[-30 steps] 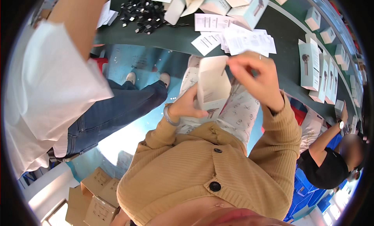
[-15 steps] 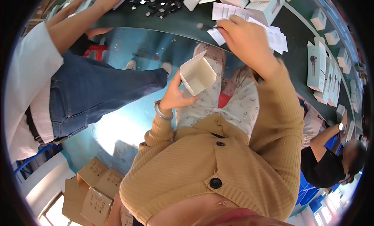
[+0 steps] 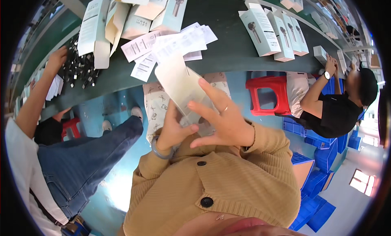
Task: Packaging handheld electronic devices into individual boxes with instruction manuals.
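Across the upper frame, papers [image 3: 175, 44] on a green table [image 3: 228, 42]; lower right, blue crates [image 3: 326, 158]; centre, left hand [image 3: 173, 130] clamps a box [image 3: 175, 79], right hand [image 3: 224, 124] spreads its fingers.

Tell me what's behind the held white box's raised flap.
Around the flap, printed sheets, dark green table and patterned trousers show behind; whatever it directly covers cannot be seen.

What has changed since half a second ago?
The right hand moved back inward from the white printed paper leaflets on the dark green table to the white rectangular cardboard box. The left hand still holds that box, which remains open.
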A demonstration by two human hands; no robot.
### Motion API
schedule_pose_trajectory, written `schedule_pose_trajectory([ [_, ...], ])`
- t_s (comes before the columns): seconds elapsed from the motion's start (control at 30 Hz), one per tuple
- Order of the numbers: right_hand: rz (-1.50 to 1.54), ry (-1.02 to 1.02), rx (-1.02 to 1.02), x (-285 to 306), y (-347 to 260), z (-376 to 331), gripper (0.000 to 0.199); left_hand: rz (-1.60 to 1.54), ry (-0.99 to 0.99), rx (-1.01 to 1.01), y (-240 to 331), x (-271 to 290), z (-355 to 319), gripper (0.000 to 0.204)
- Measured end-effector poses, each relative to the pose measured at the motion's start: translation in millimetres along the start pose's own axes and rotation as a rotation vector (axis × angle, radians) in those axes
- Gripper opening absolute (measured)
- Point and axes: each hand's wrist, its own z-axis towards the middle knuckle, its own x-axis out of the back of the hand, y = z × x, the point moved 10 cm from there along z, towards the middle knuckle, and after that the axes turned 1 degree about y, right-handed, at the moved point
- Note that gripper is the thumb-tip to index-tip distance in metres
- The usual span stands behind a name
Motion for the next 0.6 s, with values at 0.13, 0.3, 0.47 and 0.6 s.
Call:
schedule_pose_trajectory([
  [0.13,0.186,0.115,-0.279,15.4,41.6,-12.5,0.070,-0.237,0.069,-0.045,22.5,-31.0,26.5,0.106],
  [0.3,-0.273,0.189,-0.363,77.9,133.5,25.3,0.068,0.017,0.012,-0.242,68.6,-5.7,18.5,0.081],
  [0.47,-1.063,-0.229,-0.418,95.5,268.3,38.8,0.062,0.369,0.573,-0.402,138.8,130.2,-10.6,0.039],
  [0.6,-1.377,-0.190,-0.487,122.3,271.7,35.1,0.061,0.920,0.873,-0.372,184.1,236.3,-20.4,0.038],
])
